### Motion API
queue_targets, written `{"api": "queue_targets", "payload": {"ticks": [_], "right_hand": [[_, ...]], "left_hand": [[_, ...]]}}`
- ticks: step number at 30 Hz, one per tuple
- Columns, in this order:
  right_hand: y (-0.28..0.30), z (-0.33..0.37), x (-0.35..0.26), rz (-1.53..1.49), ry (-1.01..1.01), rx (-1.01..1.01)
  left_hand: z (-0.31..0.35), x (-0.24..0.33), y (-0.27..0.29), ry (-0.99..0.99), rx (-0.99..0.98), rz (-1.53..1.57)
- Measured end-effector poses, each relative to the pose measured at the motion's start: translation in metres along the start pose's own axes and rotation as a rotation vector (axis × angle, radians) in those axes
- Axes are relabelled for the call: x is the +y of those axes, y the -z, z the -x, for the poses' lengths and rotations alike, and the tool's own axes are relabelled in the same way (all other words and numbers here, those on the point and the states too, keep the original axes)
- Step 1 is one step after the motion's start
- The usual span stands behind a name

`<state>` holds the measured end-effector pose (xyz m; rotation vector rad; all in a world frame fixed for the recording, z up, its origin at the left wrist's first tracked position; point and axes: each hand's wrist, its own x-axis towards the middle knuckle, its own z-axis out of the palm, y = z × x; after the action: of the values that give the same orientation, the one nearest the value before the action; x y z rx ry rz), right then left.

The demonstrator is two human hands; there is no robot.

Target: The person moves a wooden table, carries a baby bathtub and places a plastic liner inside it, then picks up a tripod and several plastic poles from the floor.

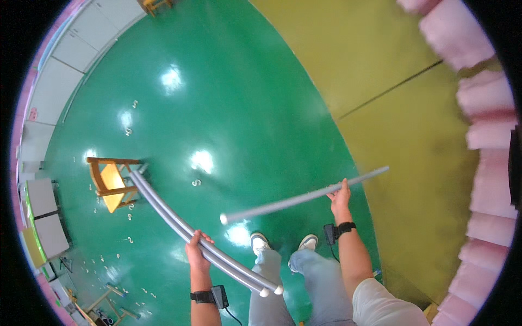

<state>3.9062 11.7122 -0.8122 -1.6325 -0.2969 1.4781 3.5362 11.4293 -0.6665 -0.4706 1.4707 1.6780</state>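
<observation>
My left hand (198, 251) is closed around two long grey tubes (166, 212) that lie side by side. They slant from near a small chair down to white-capped ends in front of my legs. A single grey tube (277, 206) is gripped near its right part by my right hand (341, 196), off the floor. Its white-capped left end points toward the paired tubes, apart from them. Each wrist wears a black strap with a small dark box.
A wooden chair (112, 183) with a yellow seat stands at the left, close to the paired tubes' far ends. Small white curved marks (196, 182) dot the green floor (234, 108). White cabinets (49, 89) line the left; pink draped fabric (492, 190) runs along the right.
</observation>
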Motion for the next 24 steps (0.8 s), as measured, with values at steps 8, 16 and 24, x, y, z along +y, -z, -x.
{"api": "queue_targets", "payload": {"ticks": [8, 16, 24], "right_hand": [[-0.171, 0.172, -0.177, 0.461, 0.316, -0.383], [-0.357, 0.339, -0.159, 0.902, 0.600, -0.817], [-0.535, 0.349, -0.151, 1.040, 0.668, -0.955]], "left_hand": [[0.106, 0.143, -0.027, 0.022, -0.078, -0.151], [0.115, 0.219, -0.092, 0.010, -0.228, -0.302], [0.042, 0.305, -0.191, -0.022, -0.308, -0.373]]}}
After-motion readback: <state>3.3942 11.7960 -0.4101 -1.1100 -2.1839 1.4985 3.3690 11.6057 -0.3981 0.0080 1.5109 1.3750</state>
